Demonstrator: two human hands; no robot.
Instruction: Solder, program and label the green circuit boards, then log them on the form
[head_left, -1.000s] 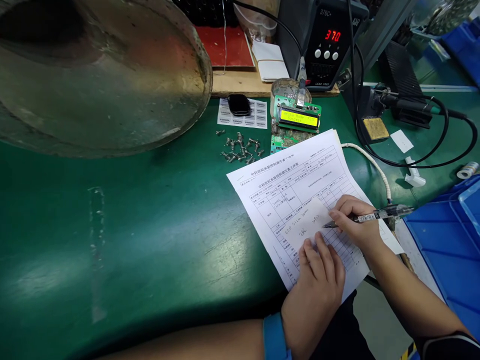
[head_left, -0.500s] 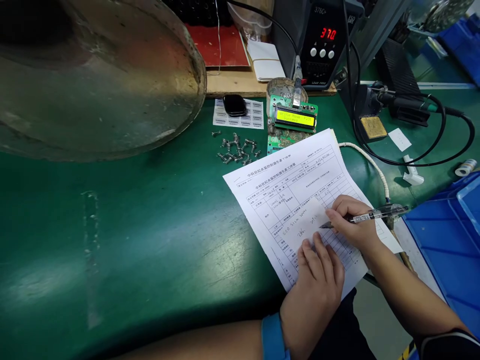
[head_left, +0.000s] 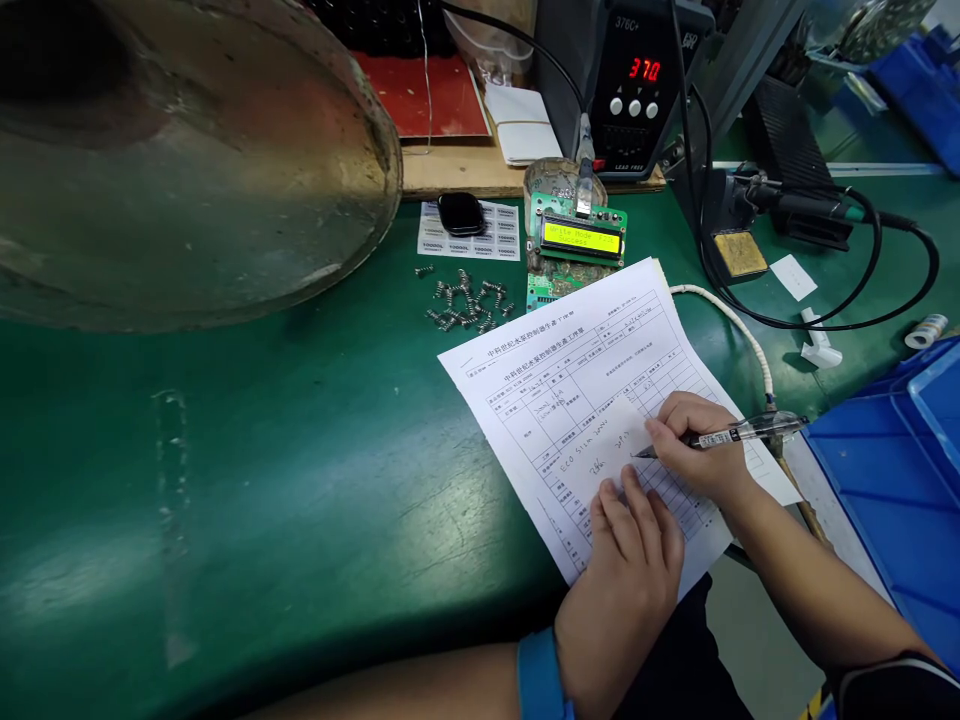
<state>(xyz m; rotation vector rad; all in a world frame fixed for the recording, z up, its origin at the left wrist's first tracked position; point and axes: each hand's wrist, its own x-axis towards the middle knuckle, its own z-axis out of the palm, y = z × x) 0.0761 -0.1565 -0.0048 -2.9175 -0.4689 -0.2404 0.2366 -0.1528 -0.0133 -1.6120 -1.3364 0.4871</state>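
Note:
A printed form [head_left: 570, 370] lies tilted on the green bench mat [head_left: 262, 450], with a small white slip [head_left: 611, 450] on top of it. My left hand [head_left: 626, 590] rests flat on the lower part of the paper, fingers stretched out and pressing it down. My right hand [head_left: 694, 450] is closed around a pen [head_left: 735, 432], whose tip touches the slip beside some handwriting. A blue band [head_left: 541, 675] is on my left wrist.
A circuit board with a lit yellow display [head_left: 581, 240] sits behind the form, near scattered small springs [head_left: 465, 300] and a label sheet [head_left: 469, 230]. A soldering station reading 370 [head_left: 637, 90] and its iron holder [head_left: 757, 210] stand at the back. A large metal hood [head_left: 187, 160] fills the upper left; blue bins [head_left: 892, 480] are on the right.
Both hands and the pen keep their place on the paper, with the pen tip barely shifting. The view has drifted slightly, moving everything a little to the left.

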